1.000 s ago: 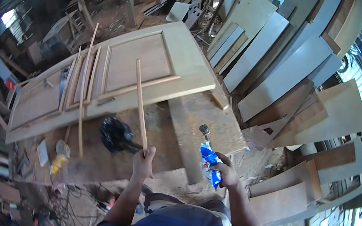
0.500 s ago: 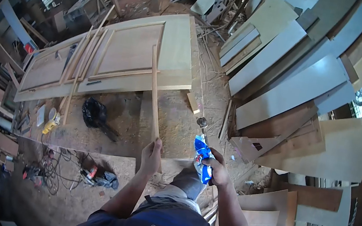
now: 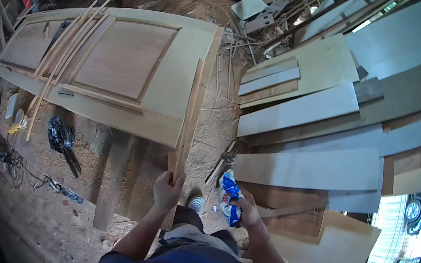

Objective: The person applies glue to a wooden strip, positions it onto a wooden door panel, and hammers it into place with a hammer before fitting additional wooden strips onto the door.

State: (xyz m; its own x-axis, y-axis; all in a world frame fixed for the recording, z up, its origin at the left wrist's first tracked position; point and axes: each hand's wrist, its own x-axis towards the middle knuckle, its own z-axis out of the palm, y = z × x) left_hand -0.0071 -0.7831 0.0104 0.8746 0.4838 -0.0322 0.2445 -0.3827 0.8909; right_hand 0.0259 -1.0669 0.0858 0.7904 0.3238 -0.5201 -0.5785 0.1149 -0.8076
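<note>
My left hand (image 3: 168, 190) is closed around the near end of a long, thin wooden strip (image 3: 188, 122). The strip runs away from me along the right end of a pale panelled door (image 3: 170, 91) lying on the workbench. In my right hand (image 3: 246, 211) is a crumpled blue and white plastic packet (image 3: 231, 196), out to the right of the bench. A dark, rounded thing (image 3: 228, 158) shows just beyond the packet; whether my hand holds it too, I cannot tell. Several loose wooden strips (image 3: 72, 44) lie across the door's left half.
On the dusty workbench (image 3: 87, 166) sit a black plastic bag (image 3: 58, 134) and a yellow and white container (image 3: 17, 124). Large boards (image 3: 305, 164) lean in stacks along the right. Scrap wood (image 3: 269, 16) is piled at the back, and cables (image 3: 17, 169) lie at lower left.
My view has turned and moved rightward along the bench. The wooden strip has swung toward the door's right end. Both hands keep hold of the strip and the packet.
</note>
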